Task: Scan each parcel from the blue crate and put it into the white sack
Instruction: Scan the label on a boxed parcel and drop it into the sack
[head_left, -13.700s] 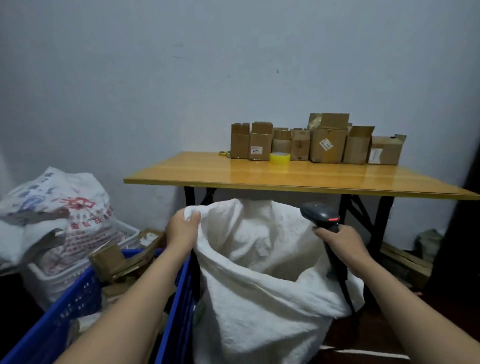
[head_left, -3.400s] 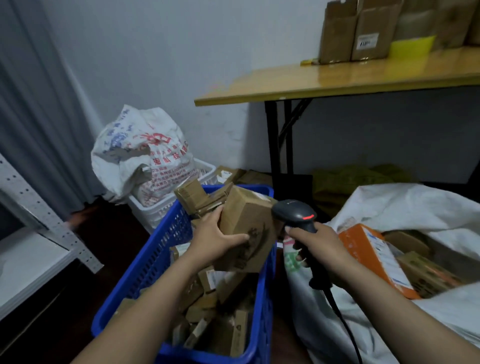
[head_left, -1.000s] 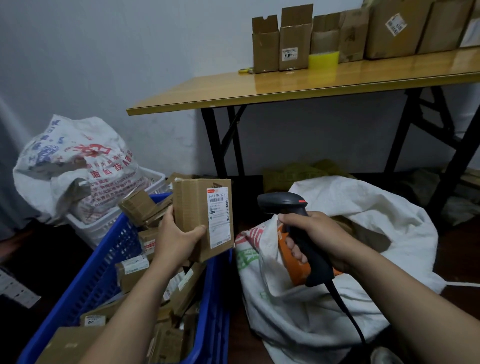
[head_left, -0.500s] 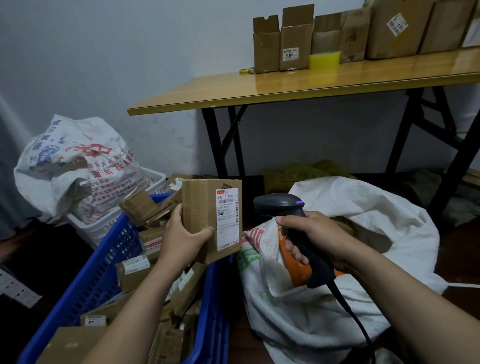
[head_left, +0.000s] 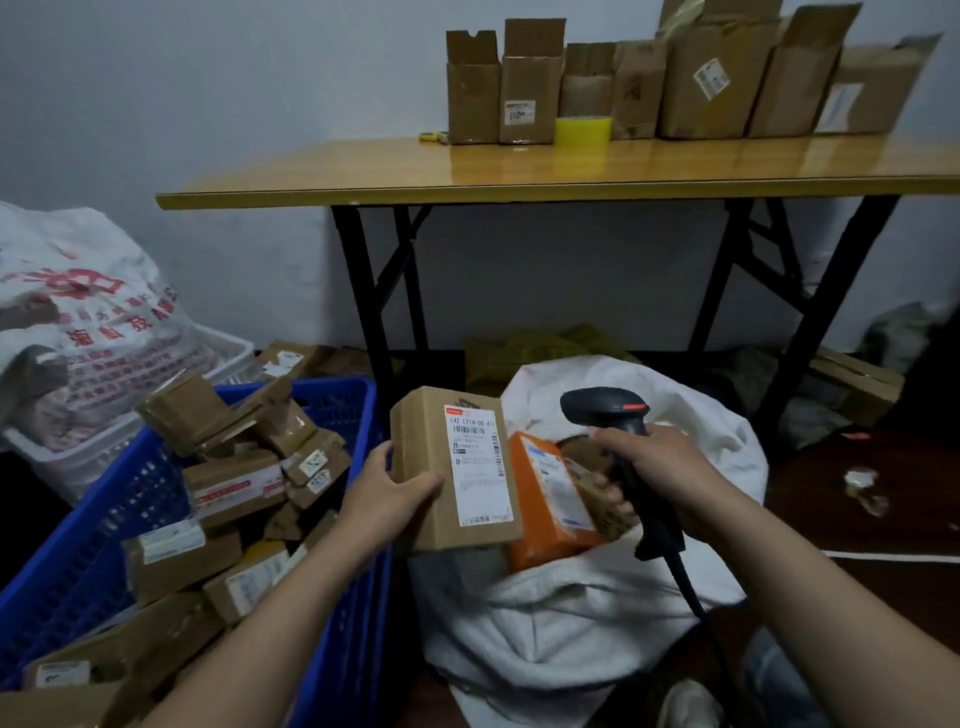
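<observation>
Parcel sorting room, blue crate (head_left: 358, 597) of parcels, boxes (head_left: 717, 78) lining table (head_left: 519, 174)

Labelled brown parcel (head_left: 428, 457) upright in the left hand (head_left: 387, 501); full blue crate (head_left: 358, 597) left of it; white sack (head_left: 571, 623), apparently open, beneath the right hand (head_left: 660, 467) gripping the black scanner (head_left: 602, 410).

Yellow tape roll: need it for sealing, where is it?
The tape roll sits on the wooden table, upper centre of the head view, before the cardboard boxes.
</observation>
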